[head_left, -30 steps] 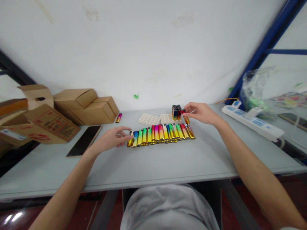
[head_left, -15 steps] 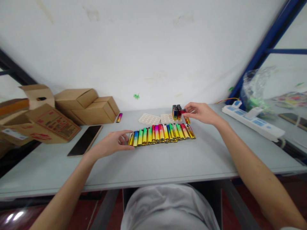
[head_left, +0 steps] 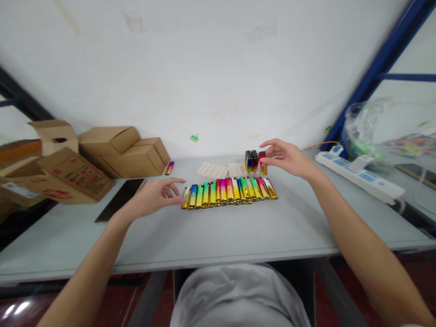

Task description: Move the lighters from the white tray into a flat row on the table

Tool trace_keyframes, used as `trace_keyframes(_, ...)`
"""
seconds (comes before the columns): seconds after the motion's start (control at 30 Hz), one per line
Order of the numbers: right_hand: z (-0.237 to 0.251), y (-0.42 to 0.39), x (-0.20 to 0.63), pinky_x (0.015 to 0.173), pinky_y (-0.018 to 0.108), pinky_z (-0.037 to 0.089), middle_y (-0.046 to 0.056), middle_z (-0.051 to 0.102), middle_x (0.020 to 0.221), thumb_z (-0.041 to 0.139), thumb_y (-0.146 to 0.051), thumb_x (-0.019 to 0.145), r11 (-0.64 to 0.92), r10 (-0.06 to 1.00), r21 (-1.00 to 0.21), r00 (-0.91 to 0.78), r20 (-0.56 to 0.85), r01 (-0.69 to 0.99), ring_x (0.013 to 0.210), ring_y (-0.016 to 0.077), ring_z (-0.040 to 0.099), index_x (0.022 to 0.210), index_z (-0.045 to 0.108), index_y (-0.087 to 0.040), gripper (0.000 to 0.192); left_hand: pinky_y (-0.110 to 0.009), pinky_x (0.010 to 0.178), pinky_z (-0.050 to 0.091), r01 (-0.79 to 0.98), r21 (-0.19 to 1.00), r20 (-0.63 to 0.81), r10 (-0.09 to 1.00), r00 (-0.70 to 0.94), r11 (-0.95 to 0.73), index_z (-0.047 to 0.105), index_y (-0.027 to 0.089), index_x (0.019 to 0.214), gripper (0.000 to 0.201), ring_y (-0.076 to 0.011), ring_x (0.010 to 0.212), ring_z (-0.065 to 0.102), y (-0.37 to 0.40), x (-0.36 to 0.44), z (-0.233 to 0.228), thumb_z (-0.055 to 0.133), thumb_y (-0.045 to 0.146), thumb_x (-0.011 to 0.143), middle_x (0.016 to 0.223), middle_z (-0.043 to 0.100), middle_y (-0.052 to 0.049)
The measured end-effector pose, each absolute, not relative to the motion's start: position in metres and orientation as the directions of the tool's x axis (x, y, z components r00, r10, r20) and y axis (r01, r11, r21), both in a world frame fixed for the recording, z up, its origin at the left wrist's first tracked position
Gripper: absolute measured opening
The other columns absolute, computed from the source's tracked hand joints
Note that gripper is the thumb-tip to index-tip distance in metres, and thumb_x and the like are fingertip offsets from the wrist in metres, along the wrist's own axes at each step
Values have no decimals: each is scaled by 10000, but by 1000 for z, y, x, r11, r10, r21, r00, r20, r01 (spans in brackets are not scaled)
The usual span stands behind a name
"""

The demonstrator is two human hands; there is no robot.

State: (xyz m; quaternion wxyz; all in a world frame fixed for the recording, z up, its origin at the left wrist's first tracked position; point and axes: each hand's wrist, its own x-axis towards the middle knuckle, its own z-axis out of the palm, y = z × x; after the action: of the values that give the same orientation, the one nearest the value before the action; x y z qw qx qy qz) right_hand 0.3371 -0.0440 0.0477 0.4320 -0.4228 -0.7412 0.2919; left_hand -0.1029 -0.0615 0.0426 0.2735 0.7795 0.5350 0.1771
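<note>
Lifted upright since before, red lighter (head_left: 263, 163) sits pinched in right hand (head_left: 288, 158) — light, glossy, slippery, best gripped mid-body — while left hand (head_left: 155, 196) hovers open beside the lighter row (head_left: 229, 191).

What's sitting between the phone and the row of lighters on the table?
In the head view, only the left hand lies between the phone and the row of lighters, its fingertips at the row's left end.

You are looking at a row of lighters (head_left: 229, 192) shining with a glossy, metallic rainbow foil (gold at the ends). The table (head_left: 238, 227) is showing a smooth, matt grey surface. The cartons (head_left: 112, 152) are reading as plain matt brown cardboard, the trays (head_left: 213, 170) as pale moulded plastic, the phone (head_left: 120, 199) as glossy dark glass, and the bag (head_left: 368, 127) as crinkled clear plastic film.
</note>
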Motion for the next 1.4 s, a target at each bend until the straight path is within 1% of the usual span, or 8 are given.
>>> trace_keyframes(0.2, 71, -69, 275, 833, 439, 600, 9, 662, 837, 830, -526, 770, 497, 853, -853, -273, 445, 162, 802, 206, 679, 1076, 667, -245, 447, -328, 704, 584, 414, 863, 117, 912, 392, -288, 695, 175, 1093, 529, -218, 780, 717, -65, -44, 65, 770, 597, 783, 903, 771, -80)
trace_keyframes(0.3, 67, -74, 240, 808, 418, 598, 33, 708, 902, 823, -509, 783, 486, 853, -870, -263, 450, 88, 842, 212, 695, 1050, 654, -249, 409, -360, 766, 599, 294, 911, 109, 857, 504, -289, 706, 184, 1009, 464, -217, 798, 725, -76, -11, 62, 835, 534, 732, 934, 779, -79)
trace_keyframes(0.43, 52, -77, 218, 790, 398, 596, 32, 728, 978, 828, -508, 778, 492, 848, -869, -255, 465, 51, 853, 200, 690, 1029, 660, -264, 389, -354, 693, 590, 288, 933, 39, 858, 512, -214, 675, 180, 810, 390, -194, 669, 683, -90, -1, 56, 812, 542, 761, 732, 731, -50)
trace_keyframes(0.63, 37, -86, 206, 649, 391, 615, 29, 717, 965, 829, -477, 792, 404, 872, -911, -267, 411, -83, 697, 188, 710, 1008, 600, -266, 379, -350, 744, 610, 260, 939, 77, 875, 479, -225, 748, 175, 1027, 401, -197, 759, 709, -94, -6, 52, 782, 511, 811, 941, 771, -73)
trace_keyframes(0.83, 35, -83, 222, 763, 388, 622, 56, 635, 1262, 719, -523, 885, 501, 844, -865, -231, 485, 14, 787, 156, 689, 1140, 558, -269, 394, -399, 764, 643, 299, 928, 111, 932, 346, -221, 748, 151, 1019, 521, -236, 757, 743, -84, -21, 52, 831, 580, 734, 924, 785, -90)
trace_keyframes(1.07, 33, -71, 258, 737, 390, 601, 59, 617, 1255, 621, -531, 948, 533, 846, -824, -90, 526, 190, 743, 148, 646, 1230, 518, -285, 388, -431, 738, 677, 454, 891, -22, 999, 43, 0, 767, 129, 1003, 651, -290, 729, 779, -85, -88, 42, 904, 620, 598, 921, 801, -106)
trace_keyframes(1.23, 36, -75, 256, 700, 390, 588, 59, 622, 1234, 595, -500, 965, 562, 826, -796, -117, 551, 226, 724, 151, 639, 1245, 519, -281, 362, -414, 737, 683, 451, 889, -144, 984, 104, 82, 740, 131, 1081, 683, -271, 719, 779, -86, -85, 31, 898, 609, 621, 887, 803, -103)
trace_keyframes(1.4, 38, -80, 254, 676, 382, 586, 59, 638, 1201, 582, -473, 977, 571, 821, -777, -169, 546, 266, 724, 157, 657, 1235, 524, -269, 334, -369, 576, 653, 471, 882, -87, 981, 176, -6, 672, 158, 1112, 686, -237, 604, 744, -80, -56, 29, 858, 640, 660, 770, 754, -46)
